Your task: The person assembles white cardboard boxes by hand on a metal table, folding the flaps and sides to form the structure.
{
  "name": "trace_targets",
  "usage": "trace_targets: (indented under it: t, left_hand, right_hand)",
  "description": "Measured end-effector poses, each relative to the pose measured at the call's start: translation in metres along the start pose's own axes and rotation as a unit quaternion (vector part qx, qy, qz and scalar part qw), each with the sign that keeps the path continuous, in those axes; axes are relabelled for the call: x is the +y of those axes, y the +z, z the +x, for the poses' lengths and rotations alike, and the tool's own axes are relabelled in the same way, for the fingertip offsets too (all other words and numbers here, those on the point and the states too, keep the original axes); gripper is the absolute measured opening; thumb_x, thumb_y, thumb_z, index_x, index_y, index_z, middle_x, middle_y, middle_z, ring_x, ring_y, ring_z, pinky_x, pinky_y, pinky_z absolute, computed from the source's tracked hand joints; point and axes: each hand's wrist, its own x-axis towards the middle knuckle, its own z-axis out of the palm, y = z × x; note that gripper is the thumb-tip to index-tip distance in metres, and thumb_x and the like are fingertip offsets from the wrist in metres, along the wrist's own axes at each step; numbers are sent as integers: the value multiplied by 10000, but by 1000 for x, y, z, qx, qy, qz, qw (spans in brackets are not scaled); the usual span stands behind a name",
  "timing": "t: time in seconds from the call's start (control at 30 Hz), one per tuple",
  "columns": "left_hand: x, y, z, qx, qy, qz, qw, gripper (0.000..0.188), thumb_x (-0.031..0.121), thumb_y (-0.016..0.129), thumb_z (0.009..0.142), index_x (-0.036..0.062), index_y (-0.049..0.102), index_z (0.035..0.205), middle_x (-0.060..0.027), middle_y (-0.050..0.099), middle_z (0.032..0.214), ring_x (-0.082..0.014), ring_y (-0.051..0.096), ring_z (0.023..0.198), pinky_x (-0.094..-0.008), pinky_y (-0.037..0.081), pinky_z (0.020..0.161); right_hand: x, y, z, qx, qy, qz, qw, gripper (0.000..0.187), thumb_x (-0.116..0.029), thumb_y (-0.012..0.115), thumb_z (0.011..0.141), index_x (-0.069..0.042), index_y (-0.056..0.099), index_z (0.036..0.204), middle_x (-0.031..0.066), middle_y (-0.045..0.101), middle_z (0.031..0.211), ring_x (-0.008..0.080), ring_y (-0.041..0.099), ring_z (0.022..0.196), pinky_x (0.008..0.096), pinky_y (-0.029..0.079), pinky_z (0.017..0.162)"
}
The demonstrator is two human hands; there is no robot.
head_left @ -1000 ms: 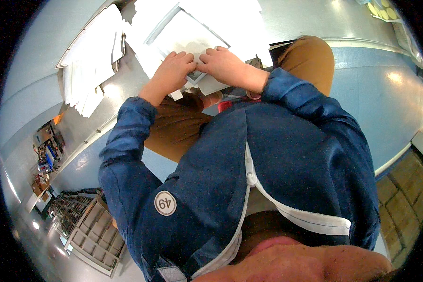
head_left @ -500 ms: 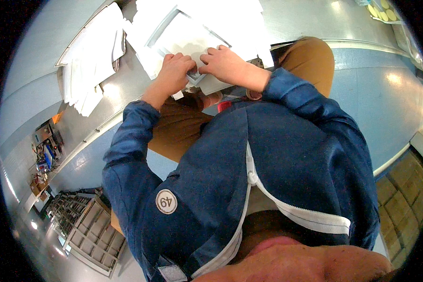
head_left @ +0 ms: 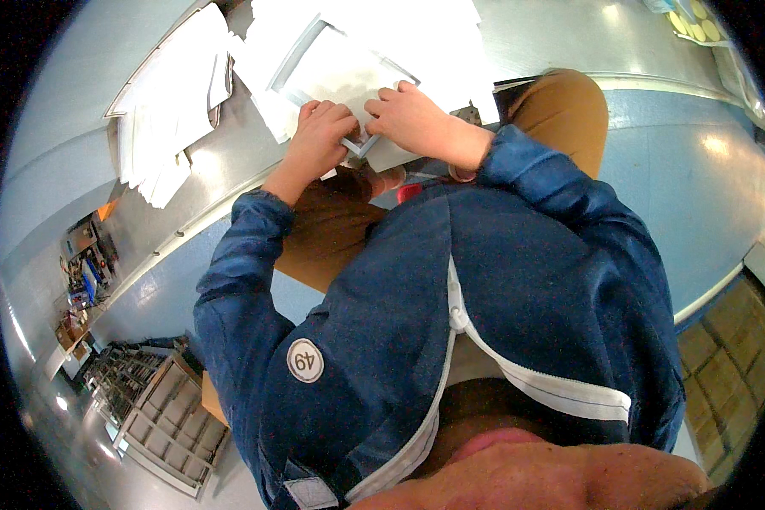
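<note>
A grey rectangular frame (head_left: 296,53) lies tilted over bright white sheets (head_left: 450,38), one corner toward me. My left hand (head_left: 321,136) is closed at the left side of that near corner, with its fingers curled down over the edge. Across from it, my right hand (head_left: 412,125) bends its fingers onto the right side of the same corner. Both thumbs are mostly hidden. Between my fingertips shows a small dark reddish patch that I cannot make out. Glare washes out most of the surface inside the frame.
A loose pile of white sheets (head_left: 166,93) lies to the left on the metal table (head_left: 552,38). Round yellow pieces (head_left: 695,25) in clear wrapping sit at the far right. My bent knee (head_left: 565,119) is against the table edge. A metal rack (head_left: 166,416) stands at lower left.
Both hands stay at the near corner of the frame, with only slight finger movement. The whole view has shifted a little, and a bit more of the corner shows between my hands.
</note>
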Motion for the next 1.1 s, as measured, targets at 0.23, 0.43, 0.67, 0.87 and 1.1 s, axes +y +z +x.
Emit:
trace_targets:
  t: [0.23,0.43,0.67,0.87,1.1]
  left_hand:
    - [54,14,-2,26,-113,95,989,262,2,582,773,49,616,1028,-129,591,1042,-334,564,1125,-546,281,1184]
    - [46,14,-9,44,-75,91,992,332,89,683,756,47,627,1080,-132,622,1074,-325,554,1211,-566,270,1185]
    - [69,12,16,43,-168,80,982,250,125,658,865,68,622,1106,-115,633,1040,-311,594,1089,-504,358,1046]
    - [50,12,5,54,-144,149,977,168,97,598,872,79,621,1037,-88,625,1006,-295,595,1028,-490,381,993]
    - [48,36,18,126,-119,6,985,188,117,692,781,87,651,962,-73,615,968,-308,574,1001,-461,456,864]
  right_hand:
    - [4,12,2,38,41,52,997,129,-158,646,828,-108,715,926,51,676,934,264,674,965,404,553,795]
    - [8,-5,1,-4,5,-41,999,59,-158,647,815,-129,687,847,24,652,923,240,660,948,378,534,796]
    - [15,1,4,-58,34,41,997,111,-186,678,803,-131,707,895,34,671,938,252,668,949,399,505,880]
    - [47,-34,2,-101,-82,-68,989,309,-171,733,743,-155,707,1051,6,641,1036,214,610,1082,409,374,1047]
    - [43,-27,17,-135,-98,-22,986,468,-185,801,668,-115,696,1118,23,638,1079,229,611,1098,403,395,990]
